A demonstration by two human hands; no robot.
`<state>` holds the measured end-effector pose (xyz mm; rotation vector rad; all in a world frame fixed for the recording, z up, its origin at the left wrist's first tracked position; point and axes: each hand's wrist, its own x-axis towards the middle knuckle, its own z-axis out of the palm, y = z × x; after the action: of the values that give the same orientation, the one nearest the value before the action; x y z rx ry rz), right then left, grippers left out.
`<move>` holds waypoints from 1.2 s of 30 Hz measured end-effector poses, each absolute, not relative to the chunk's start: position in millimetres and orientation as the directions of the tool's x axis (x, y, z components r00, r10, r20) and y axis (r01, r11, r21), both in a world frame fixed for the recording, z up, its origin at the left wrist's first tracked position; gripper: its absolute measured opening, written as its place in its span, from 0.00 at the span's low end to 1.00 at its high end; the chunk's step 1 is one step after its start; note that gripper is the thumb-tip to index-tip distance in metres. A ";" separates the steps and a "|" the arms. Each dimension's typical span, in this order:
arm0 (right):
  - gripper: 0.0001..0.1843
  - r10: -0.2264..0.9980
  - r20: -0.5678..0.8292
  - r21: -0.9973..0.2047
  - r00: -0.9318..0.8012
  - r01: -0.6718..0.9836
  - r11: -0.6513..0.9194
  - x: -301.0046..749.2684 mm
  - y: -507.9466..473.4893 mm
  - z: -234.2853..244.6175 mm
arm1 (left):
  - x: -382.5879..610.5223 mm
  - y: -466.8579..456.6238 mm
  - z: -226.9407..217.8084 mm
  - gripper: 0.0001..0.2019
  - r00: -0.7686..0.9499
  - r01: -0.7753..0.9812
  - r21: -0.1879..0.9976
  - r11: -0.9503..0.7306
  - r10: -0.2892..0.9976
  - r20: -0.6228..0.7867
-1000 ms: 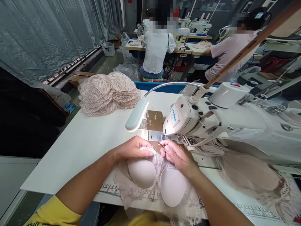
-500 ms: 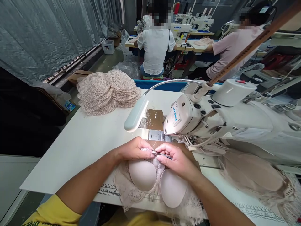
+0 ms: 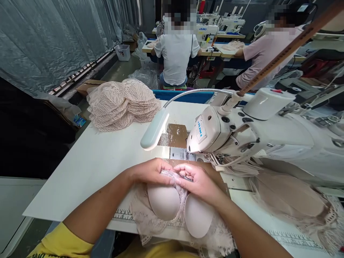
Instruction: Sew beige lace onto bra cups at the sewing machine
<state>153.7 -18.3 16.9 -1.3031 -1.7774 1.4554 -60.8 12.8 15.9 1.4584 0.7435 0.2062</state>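
A pale beige lace bra (image 3: 163, 201) with two smooth moulded cups lies at the table's front edge, cups towards me. My left hand (image 3: 153, 172) is closed on its upper lace edge, thumb on top. Close beside it, my right hand (image 3: 200, 182) pinches the same edge near the middle between the cups. A slim dark metal tool (image 3: 187, 177) shows under the curled right fingers; its tip is hidden and its kind is unclear. Just beyond my hands stands the sewing machine head (image 3: 206, 130), its needle area apart from the bra.
A stack of lace pieces (image 3: 122, 105) sits at the table's back left. A lamp (image 3: 154, 129) on a bendy neck hangs over the work area. More beige pieces (image 3: 290, 195) lie right of the machine. Two people sit at other machines beyond. A ruler strip (image 3: 125, 216) runs along the front edge.
The fingertips have drawn closer together over the lace edge. The metal tool's tip, visible before between both hands, is now covered by my right hand. The bra has barely shifted.
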 end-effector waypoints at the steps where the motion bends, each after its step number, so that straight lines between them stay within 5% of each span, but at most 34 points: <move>1: 0.07 0.898 -0.190 -0.905 -0.397 0.425 -0.003 154.5 -17.3 19.5 | -66.6 14.7 18.7 0.14 0.768 0.377 0.921 0.096 0.524 -0.369; 4: 0.12 0.884 -0.212 -0.843 -0.416 0.536 0.050 159.8 -15.2 23.5 | -87.0 20.9 27.8 0.10 0.730 0.527 0.850 -0.012 0.519 -0.445; 8: 0.17 0.740 -0.285 -0.905 -0.609 0.426 0.002 162.0 -16.3 18.1 | -101.6 24.8 33.5 0.09 0.679 0.481 0.877 -0.014 0.639 -0.362; 15: 0.08 0.880 -0.147 -0.916 -0.452 0.398 0.051 147.2 -21.8 12.3 | -80.1 16.2 28.8 0.10 0.618 0.396 0.915 0.074 0.716 -0.325; 28: 0.19 0.897 -0.098 -0.957 -0.430 0.287 0.033 160.9 -21.6 -0.4 | -58.9 7.8 22.8 0.12 0.633 0.236 0.945 0.227 0.702 -0.327; 36: 0.15 0.903 -0.087 -0.942 -0.421 0.330 0.063 162.2 -22.0 4.0 | -56.3 5.1 21.2 0.15 0.553 0.210 0.932 0.295 0.750 -0.362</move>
<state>162.2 -22.0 4.0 -1.2278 -1.8009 1.3625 -56.3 5.1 21.2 1.2560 0.9627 0.4457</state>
